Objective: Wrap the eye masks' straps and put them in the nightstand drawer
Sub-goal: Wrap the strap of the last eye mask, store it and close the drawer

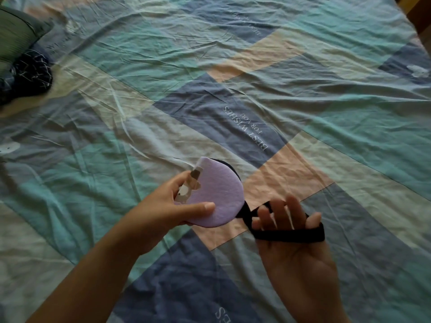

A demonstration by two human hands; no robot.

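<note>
A lilac eye mask [217, 194], folded in half, is held above the bed in the lower middle of the head view. My left hand [163, 210] pinches it, thumb on the lilac side, fingers behind. Its black elastic strap [289, 236] runs right from the mask and loops around the spread fingers of my right hand [293, 250], which is palm up and pulls the loop taut. No nightstand or drawer is in view.
A wrinkled patchwork bedsheet [233, 89] in teal, blue, peach and cream covers the whole bed. A green striped pillow [16, 36] and a dark blue patterned cloth [30, 75] lie at the far left. A strip of wooden floor [419, 15] shows at the top right.
</note>
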